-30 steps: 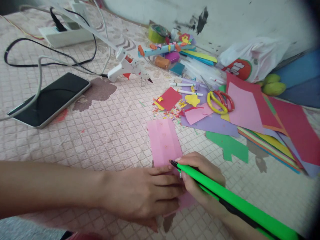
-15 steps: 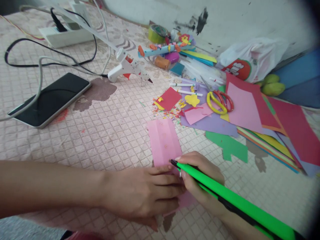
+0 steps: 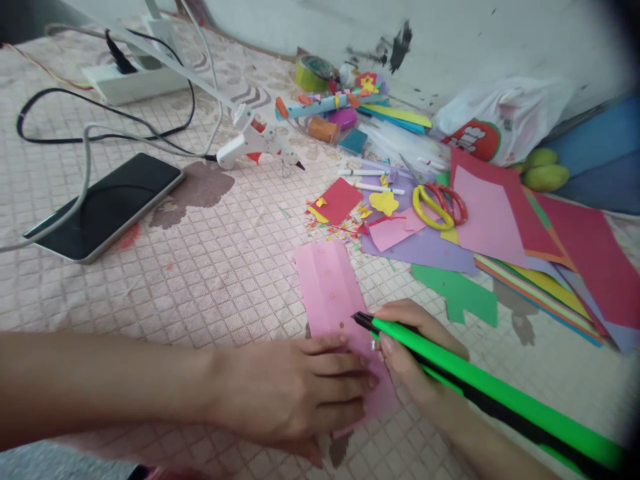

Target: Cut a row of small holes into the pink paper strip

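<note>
A pink paper strip point(image 3: 330, 283) with fold lines and a row of small marks lies on the quilted tablecloth. Across its lower part my left hand point(image 3: 295, 387) rests flat, palm down, fingers spread slightly. My right hand point(image 3: 420, 353) grips a long green and black pen-like tool point(image 3: 450, 357). The tool's dark tip is just over the strip's right part, beside a small dark mark. Whether the tip touches the paper, I cannot tell.
Scissors point(image 3: 434, 207), coloured paper sheets point(image 3: 487, 213) and scraps lie to the right. A white glue gun point(image 3: 255, 141) is behind the strip. A phone point(image 3: 107, 207), cables and a power strip point(image 3: 135, 83) are on the left.
My right hand has moved a little to the right with the tool, and its tip has come away from my left fingertips. A dark mark on the strip is now uncovered.
</note>
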A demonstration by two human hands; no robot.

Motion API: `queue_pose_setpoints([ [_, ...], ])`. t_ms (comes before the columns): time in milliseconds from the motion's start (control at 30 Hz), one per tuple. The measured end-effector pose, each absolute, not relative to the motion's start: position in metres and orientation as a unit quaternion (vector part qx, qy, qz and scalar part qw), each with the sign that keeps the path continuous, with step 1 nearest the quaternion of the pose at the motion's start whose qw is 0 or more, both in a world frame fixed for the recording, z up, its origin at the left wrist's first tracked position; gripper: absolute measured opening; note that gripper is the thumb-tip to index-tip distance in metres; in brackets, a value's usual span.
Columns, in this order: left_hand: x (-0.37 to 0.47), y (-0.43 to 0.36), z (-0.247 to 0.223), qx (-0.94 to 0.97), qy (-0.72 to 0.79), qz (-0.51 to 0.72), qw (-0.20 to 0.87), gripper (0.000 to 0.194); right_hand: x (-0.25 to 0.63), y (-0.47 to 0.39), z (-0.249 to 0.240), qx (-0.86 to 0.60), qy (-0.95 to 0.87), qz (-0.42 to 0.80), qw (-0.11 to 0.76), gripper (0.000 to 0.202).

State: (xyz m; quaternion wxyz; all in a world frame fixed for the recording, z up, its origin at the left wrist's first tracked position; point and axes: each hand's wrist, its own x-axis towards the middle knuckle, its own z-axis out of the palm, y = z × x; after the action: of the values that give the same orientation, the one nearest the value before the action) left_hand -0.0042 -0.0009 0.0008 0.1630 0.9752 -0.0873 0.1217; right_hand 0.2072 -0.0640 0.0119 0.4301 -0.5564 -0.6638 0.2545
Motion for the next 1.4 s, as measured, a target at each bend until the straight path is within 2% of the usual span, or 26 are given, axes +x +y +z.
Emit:
queue_pose_setpoints([
  [233,-0.002,-0.003,-0.001,0.970,-0.141,0.158,0.122,0.039,0.216,-0.067,0.005,-0.594,-0.620,0.280,0.430,0.017],
  [633,0.000,0.004,0.006,0.966,-0.144,0.114,0.182,0.039,0.206,-0.067,0.007,-0.580,-0.637,0.281,0.422,0.019],
  [900,-0.002,0.011,0.004,0.960,-0.136,0.131,0.205,0.036,0.207,-0.067,0.007,-0.594,-0.622,0.296,0.416,0.018],
  [1033,-0.015,0.044,0.005,0.966,-0.052,0.169,0.190,0.034,0.207,-0.068,0.008,-0.607,-0.610,0.288,0.421,0.017],
  [1167,-0.031,0.080,0.008,0.945,0.170,0.243,0.134,0.026,0.209,-0.069,0.005,-0.610,-0.584,0.287,0.452,0.018],
  [1300,-0.037,0.091,0.010,0.933,0.212,0.262,0.128,0.024,0.209,-0.069,0.004,-0.610,-0.569,0.275,0.478,0.018],
  [1400,-0.035,0.086,0.012,0.922,0.225,0.262,0.176,0.018,0.208,-0.068,0.004,-0.607,-0.562,0.274,0.490,0.017],
])
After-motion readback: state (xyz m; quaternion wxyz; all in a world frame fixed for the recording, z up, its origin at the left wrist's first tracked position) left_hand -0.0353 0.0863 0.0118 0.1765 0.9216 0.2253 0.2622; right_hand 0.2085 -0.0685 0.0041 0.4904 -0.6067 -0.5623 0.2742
